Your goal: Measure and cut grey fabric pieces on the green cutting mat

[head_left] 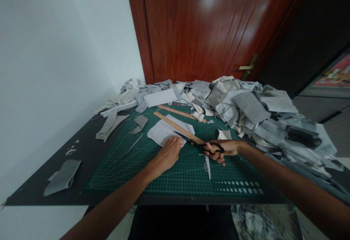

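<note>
A light grey piece of fabric point(161, 130) lies on the green cutting mat point(175, 181). Across it rests a wooden ruler point(175, 125), slanting down to the right. My left hand point(171, 149) is closed at the fabric's near edge, fingers bunched together on it. In my right hand point(218, 153) is a pair of scissors point(191, 141) with black handles, my fingers through the loops. Its dark blades point left over the fabric, beside the ruler and close to my left fingertips. Whether the blades touch the cloth, I cannot tell.
Behind the fabric lies a second wooden ruler point(182, 113). A large heap of grey and white cloth point(248, 105) covers the table's right side and back. Scraps point(139, 124) and a thin strip point(207, 167) are on the mat. Folded grey cloth point(64, 177) sits at left.
</note>
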### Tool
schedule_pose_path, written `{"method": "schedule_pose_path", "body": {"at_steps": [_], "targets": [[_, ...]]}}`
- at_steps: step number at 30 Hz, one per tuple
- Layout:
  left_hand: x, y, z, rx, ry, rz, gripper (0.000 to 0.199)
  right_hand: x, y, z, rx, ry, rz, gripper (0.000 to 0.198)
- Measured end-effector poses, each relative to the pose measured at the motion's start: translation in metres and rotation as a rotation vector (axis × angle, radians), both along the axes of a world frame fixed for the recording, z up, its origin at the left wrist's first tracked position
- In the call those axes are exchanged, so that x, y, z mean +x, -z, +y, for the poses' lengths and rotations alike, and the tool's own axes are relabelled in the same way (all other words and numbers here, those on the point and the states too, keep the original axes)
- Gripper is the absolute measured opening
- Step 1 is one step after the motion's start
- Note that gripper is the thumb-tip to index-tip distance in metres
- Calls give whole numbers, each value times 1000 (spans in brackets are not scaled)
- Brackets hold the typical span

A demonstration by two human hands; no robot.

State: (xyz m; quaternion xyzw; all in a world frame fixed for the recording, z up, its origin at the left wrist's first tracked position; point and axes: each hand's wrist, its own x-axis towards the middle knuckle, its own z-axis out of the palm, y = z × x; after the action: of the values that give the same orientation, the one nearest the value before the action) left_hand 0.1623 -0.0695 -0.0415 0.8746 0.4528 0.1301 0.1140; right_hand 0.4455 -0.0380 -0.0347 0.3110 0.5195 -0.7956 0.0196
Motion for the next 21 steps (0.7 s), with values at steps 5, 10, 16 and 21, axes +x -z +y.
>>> {"method": "schedule_pose_path", "body": {"at_steps": [5, 10, 16, 21], "targets": [[1, 1, 0, 2, -12, 18, 21, -1, 3, 1, 7, 23, 3, 63], [2, 1, -2, 22, -20, 32, 19, -1, 4, -2, 29, 39, 1, 60], [6, 0, -11, 35, -78, 13, 11, -2, 2, -5, 43, 46, 2, 57], [10, -2, -20, 52, -157, 25, 9, -3, -5, -9, 76, 64, -28, 54]]}}
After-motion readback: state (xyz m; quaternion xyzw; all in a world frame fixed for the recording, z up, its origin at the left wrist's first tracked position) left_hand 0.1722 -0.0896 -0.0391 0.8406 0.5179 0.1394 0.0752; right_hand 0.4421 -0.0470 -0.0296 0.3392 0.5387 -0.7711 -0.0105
